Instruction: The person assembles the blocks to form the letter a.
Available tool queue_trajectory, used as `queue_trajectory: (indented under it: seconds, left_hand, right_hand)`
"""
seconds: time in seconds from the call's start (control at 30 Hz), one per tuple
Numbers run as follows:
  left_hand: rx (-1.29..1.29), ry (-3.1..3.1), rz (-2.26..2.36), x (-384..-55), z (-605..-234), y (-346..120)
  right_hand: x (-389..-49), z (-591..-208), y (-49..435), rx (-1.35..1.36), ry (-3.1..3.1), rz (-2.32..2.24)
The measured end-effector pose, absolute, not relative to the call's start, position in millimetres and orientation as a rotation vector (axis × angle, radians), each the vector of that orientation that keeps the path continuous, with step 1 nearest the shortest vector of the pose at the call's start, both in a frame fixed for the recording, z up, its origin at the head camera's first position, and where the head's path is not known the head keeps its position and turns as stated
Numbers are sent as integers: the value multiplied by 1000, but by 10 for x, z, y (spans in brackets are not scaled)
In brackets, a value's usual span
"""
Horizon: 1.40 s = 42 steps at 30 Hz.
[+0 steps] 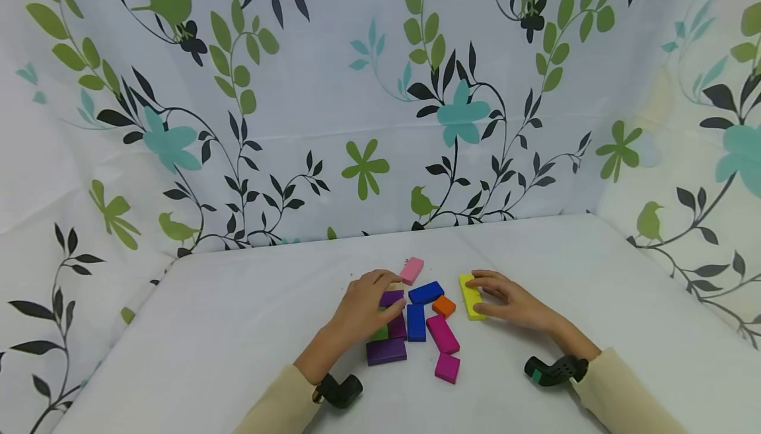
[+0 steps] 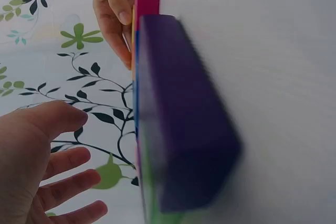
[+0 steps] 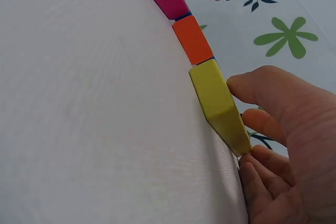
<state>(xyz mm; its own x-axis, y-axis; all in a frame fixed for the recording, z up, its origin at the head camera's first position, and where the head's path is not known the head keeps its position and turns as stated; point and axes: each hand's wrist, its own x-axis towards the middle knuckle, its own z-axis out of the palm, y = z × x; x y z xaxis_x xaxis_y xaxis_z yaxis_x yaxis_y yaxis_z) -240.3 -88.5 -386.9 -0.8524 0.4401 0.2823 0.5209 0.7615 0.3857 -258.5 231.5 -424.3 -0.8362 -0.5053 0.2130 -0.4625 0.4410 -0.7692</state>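
Observation:
My left hand [image 1: 365, 305] hovers over the left side of the block cluster, its fingers loosely bent and apart with nothing between them. Under and around it lie purple blocks [image 1: 386, 351] and a green block [image 1: 379, 334], partly covered by the hand. In the left wrist view a dark purple block [image 2: 189, 108] is close to the camera, apart from the fingers. On the right, my right hand [image 1: 514, 302] holds a long yellow block [image 1: 471, 296] lying on the table, thumb toward its near end and fingers toward its far end. The right wrist view shows the thumb against the yellow block [image 3: 214, 90].
Between the hands lie blue blocks [image 1: 416, 323], an orange block [image 1: 443, 306], a long magenta block [image 1: 442, 334] and a shorter magenta block [image 1: 447, 368]. A pink block [image 1: 411, 270] lies farther back. A patterned cloth [image 1: 309, 123] hangs behind the white table [image 1: 226, 328].

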Motion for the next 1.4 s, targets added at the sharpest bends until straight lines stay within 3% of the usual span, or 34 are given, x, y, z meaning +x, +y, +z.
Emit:
queue_trajectory:
  seconds: [0.3,1.4]
  left_hand:
    - [-821,-2814,-675,-2457,-3717,-670]
    - [-909,-3040,-702,-2810,-3804,-373]
  right_hand:
    - [-2582,-4226,2310,-825,2624,-1387]
    - [-2639,-4323,2330,-809,2631,-1360]
